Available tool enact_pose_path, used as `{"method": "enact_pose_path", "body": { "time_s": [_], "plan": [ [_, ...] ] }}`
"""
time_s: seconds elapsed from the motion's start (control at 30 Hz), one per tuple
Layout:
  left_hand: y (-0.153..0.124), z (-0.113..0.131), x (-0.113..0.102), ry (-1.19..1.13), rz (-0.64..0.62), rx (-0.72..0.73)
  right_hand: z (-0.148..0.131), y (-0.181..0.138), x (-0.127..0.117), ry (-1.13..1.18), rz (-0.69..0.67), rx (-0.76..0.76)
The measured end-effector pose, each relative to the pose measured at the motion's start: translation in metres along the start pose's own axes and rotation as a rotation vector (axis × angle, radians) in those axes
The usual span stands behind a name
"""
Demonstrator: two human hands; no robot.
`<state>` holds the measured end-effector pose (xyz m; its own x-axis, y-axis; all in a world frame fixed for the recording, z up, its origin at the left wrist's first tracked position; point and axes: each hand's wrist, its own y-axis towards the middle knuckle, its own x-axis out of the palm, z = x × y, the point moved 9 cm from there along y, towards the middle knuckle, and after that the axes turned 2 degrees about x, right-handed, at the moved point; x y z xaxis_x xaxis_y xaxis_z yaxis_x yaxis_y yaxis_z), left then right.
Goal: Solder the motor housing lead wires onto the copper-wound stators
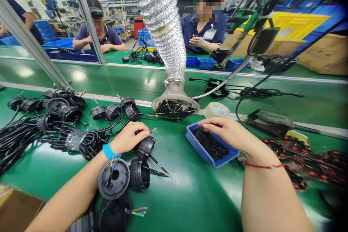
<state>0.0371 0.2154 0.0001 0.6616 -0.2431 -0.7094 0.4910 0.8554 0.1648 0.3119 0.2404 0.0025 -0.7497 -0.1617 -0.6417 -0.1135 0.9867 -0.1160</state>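
Note:
My left hand is closed over a round black plastic housing on the green bench, coloured wire ends poking out beside its fingertips. Two more black housings lie just in front of it, with loose coloured wires. My right hand reaches over a small blue tray filled with small black pieces. Its fingers are drawn together above the tray's far edge; I cannot make out anything in them.
Coiled black cables with housings pile up at the left. A silver flexible duct ends in a fan grille ahead. Red-and-black wire coils lie at the right. Two seated people work across the green conveyor.

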Motion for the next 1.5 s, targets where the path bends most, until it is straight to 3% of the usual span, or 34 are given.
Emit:
{"method": "enact_pose_path", "body": {
  "time_s": [0.1,0.2,0.3,0.4,0.63,1.03,1.13,1.3,1.5],
  "plan": [
    [0.000,0.002,0.001,-0.011,-0.008,0.011,-0.027,-0.001,0.018,0.319,0.079,-0.072],
    [0.001,0.005,0.001,-0.026,-0.019,0.025,-0.065,-0.009,0.053,0.571,0.084,-0.180],
    [0.001,0.008,0.002,-0.030,-0.028,0.036,-0.101,-0.023,0.081,0.482,0.056,-0.328],
    [0.001,0.009,0.003,-0.030,-0.038,0.045,-0.117,-0.033,0.091,0.308,0.072,-0.422],
    [0.000,0.009,0.002,-0.015,-0.028,0.044,-0.115,-0.033,0.085,0.214,0.114,-0.443],
    [0.000,0.012,0.002,0.028,-0.041,0.051,-0.121,-0.034,0.099,0.053,0.108,-0.566],
    [-0.002,0.013,0.001,0.033,-0.033,0.047,-0.118,-0.033,0.101,0.012,0.130,-0.526],
    [-0.003,0.013,0.001,0.039,-0.027,0.047,-0.114,-0.029,0.118,-0.018,0.032,-0.449],
    [-0.003,0.010,0.003,0.040,-0.036,0.021,-0.101,-0.018,0.132,0.196,-0.052,-0.327]
  ]
}}
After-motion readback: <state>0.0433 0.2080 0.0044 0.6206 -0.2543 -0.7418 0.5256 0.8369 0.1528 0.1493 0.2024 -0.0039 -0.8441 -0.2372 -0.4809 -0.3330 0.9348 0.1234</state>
